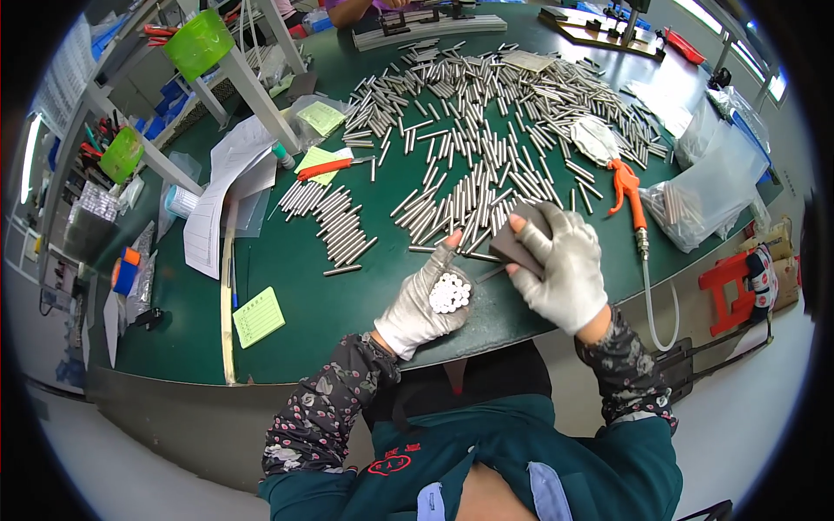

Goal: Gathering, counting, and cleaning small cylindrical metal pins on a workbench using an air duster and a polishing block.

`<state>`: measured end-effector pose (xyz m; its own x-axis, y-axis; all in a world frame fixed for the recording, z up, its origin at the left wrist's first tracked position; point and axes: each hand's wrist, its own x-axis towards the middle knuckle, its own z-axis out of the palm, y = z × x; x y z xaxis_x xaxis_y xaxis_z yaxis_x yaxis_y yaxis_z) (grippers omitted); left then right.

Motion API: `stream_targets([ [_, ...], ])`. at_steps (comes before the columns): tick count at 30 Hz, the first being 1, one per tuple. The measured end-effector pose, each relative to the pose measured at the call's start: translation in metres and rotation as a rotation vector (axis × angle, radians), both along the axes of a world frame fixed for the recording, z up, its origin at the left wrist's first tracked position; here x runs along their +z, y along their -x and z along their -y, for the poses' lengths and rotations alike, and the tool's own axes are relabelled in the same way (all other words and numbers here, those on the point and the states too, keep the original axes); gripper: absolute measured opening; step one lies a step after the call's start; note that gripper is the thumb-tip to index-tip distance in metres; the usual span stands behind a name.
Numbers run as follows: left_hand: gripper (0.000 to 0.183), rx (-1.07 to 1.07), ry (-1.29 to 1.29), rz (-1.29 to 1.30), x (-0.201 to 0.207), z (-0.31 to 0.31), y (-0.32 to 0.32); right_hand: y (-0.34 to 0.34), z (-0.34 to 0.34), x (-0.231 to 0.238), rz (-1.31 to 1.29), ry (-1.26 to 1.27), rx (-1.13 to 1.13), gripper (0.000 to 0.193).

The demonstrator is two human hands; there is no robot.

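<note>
My left hand [412, 311], in a fingertip-cut white glove, is closed round a bundle of metal rods [450, 293]; their bright round ends face up at the table's front edge. My right hand [566, 271], gloved the same way, grips a dark grey-brown block [514, 246] that looks like a sanding sponge. The block is held a little apart from the bundle, to its upper right. Just beyond both hands lie many loose metal rods [460, 201], spread over the green table. A smaller group of rods [340, 227] lies in rows to the left.
An orange air gun [625, 187] with a clear hose lies at right, near plastic bags [712, 187]. On the left are an orange-handled knife [326, 168], papers [224, 195], a yellow-green slip [259, 316] and a wooden strip [228, 304]. Another person's arm [352, 10] shows at the far side.
</note>
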<state>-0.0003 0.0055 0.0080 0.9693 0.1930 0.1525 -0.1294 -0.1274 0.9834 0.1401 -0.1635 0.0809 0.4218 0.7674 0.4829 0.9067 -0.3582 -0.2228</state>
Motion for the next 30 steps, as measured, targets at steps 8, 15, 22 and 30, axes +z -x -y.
stream_targets([
  [8, 0.099, -0.017, 0.05, -0.04, -0.007, -0.002, 0.004, 0.008, -0.011, 0.006, -0.019, 0.081, -0.086, 0.05],
  [15, 0.097, -0.022, 0.112, -0.048, -0.005, 0.0, 0.008, 0.002, -0.011, 0.001, 0.082, -0.023, 0.028, 0.049],
  [22, 0.099, -0.031, 0.083, -0.03, 0.0, 0.001, 0.005, 0.003, -0.01, 0.003, 0.083, -0.007, 0.028, 0.05],
  [30, 0.097, -0.041, 0.048, 0.002, -0.004, -0.003, 0.003, 0.008, -0.005, 0.009, 0.067, 0.029, 0.102, 0.048],
])
